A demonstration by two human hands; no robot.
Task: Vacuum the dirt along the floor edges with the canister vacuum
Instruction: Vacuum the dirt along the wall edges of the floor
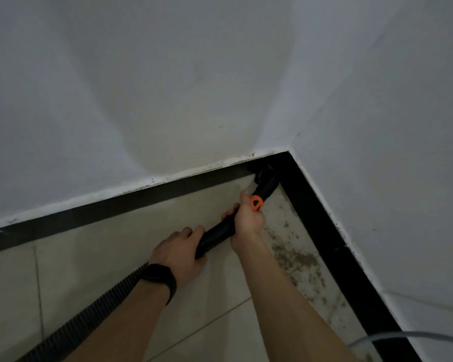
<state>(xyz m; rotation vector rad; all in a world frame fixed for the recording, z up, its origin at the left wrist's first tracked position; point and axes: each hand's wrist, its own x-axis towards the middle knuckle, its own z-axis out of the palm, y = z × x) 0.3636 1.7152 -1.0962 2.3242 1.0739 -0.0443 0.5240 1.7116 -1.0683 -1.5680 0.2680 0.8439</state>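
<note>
**A:** Right fingers (229, 212) are curled round the black wand (216, 235), with the thumb up by the orange slider (256, 202). So the right hand (247, 218) grasps the front. The left hand (179, 249), the one with the dark wristband (158, 278), clasps the rear end of the wand, where the ribbed hose (123, 286) joins.

**B:** Where's the nozzle?

**A:** The nozzle (266, 178) is pushed right into the corner. It sits down on the black border strip (322, 218) where the two white walls (168, 87) meet. I can't tell if the tip is touching, it's dark on dark.

**B:** And the canister?

**A:** Not in shot. The hose runs off at the bottom left.

**B:** Progress?

**A:** Partial, I'd say. The tiles (110, 257) along the left wall look clean from here. The right-hand edge isn't. There's a wide patch of brown dirt (296, 259) on the tile beside the strip, from near the right wrist down towards the bottom of the frame. There are also specks along the paint line above the strip.

**B:** So what's left?

**A:** Finish the corner, then work the whole right edge. Note the grey cable (403, 335) lying across that strip lower down. It could snag the nozzle.
</note>
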